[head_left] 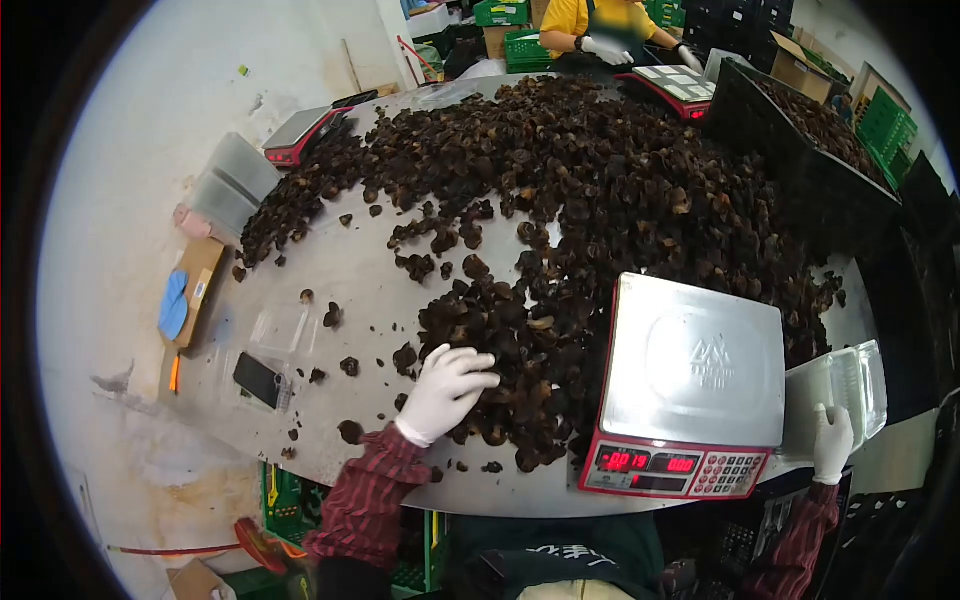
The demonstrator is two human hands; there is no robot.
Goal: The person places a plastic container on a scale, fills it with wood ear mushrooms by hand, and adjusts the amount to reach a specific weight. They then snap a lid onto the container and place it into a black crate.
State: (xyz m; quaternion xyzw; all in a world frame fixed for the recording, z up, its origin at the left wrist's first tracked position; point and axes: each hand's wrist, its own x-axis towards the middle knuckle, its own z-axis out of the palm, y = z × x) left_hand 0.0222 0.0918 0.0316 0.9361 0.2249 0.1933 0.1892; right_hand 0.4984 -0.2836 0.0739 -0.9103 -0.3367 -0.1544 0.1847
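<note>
My left hand (446, 393), in a white glove, rests at the near edge of a large heap of dark brown mushroom-like pieces (620, 180). Its fingers are bent together over the pieces; whether they grip any is hidden. At the right, my right hand (832, 443), also gloved, is closed on the near side of a clear plastic tray (805, 400). Between my hands stands a red and silver scale (697, 360) with a bare plate and a lit red display.
Across the table a co-worker in yellow (566, 18) stands by another scale (680, 85). A third scale (300, 130) and clear containers (232, 185) sit at the far left. A phone (258, 380) lies near the left edge. A black crate (790, 150) stands at the right.
</note>
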